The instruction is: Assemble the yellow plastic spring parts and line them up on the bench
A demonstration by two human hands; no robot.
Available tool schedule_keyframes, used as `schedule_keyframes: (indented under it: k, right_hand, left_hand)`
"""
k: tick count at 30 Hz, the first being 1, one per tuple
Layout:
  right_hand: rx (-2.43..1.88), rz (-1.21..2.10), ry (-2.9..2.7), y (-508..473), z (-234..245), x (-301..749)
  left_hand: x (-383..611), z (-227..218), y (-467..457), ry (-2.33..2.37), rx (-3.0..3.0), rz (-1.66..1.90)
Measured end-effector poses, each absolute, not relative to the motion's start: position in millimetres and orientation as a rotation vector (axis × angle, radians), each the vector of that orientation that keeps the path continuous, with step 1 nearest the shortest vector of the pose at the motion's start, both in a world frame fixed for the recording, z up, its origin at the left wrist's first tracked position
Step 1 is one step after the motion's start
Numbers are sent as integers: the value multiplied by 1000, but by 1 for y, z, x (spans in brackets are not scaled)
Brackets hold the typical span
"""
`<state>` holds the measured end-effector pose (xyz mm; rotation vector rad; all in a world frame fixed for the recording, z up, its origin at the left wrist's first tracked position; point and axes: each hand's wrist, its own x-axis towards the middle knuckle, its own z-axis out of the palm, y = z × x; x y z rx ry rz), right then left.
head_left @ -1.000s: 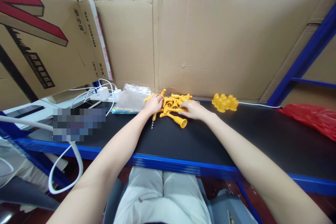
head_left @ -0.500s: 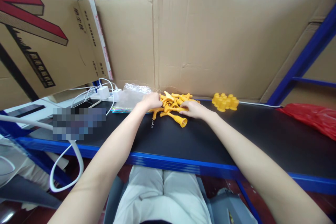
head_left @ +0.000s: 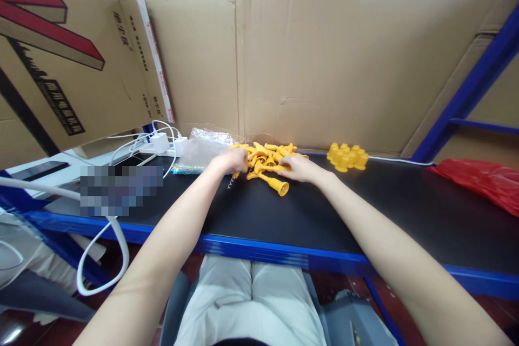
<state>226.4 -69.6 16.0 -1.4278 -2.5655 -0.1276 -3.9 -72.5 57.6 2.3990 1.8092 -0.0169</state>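
In the head view my left hand [head_left: 233, 159] is closed on a yellow-handled corkscrew; its metal spiral [head_left: 230, 182] points down toward the front, and most of the handle is hidden by my fingers. My right hand [head_left: 298, 167] has its fingers bent round the end of a yellow plastic piece [head_left: 275, 168] at the right of the pile. Between both hands lies a heap of yellow corkscrew parts [head_left: 259, 158]. One part with a flared, bell-shaped end [head_left: 280, 187] sticks out of the heap toward me.
Yellow bell-shaped parts [head_left: 347, 158] stand grouped at the right. Behind my left hand are clear plastic bags [head_left: 198, 152]. White chargers and cables [head_left: 160, 142] lie farther left, a red plastic bag [head_left: 478, 181] far right. Cardboard [head_left: 324, 65] backs the black shelf [head_left: 300, 221].
My left hand has shifted slightly left and toward me, and the corkscrew's spiral has swung left and tilted. My right hand stays at the same place.
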Motion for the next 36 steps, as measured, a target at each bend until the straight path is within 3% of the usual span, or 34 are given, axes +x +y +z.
schedule_keyframes:
  k: [6, 11, 23, 36]
  right_hand:
    - [-1383, -131, -2567, -67, 14, 228]
    - [-1410, -139, -2569, -70, 16, 226]
    - [-1409, -119, -2547, -69, 14, 227]
    - [-1464, -91, -2545, -71, 17, 225]
  left_hand:
    - [-10, 46, -55, 1972, 2380, 840]
    - [-9, 10, -33, 1935, 2275, 1076]
    - [-6, -12, -16, 1791, 2402, 841]
    - [1, -9, -26, 1990, 2394, 787]
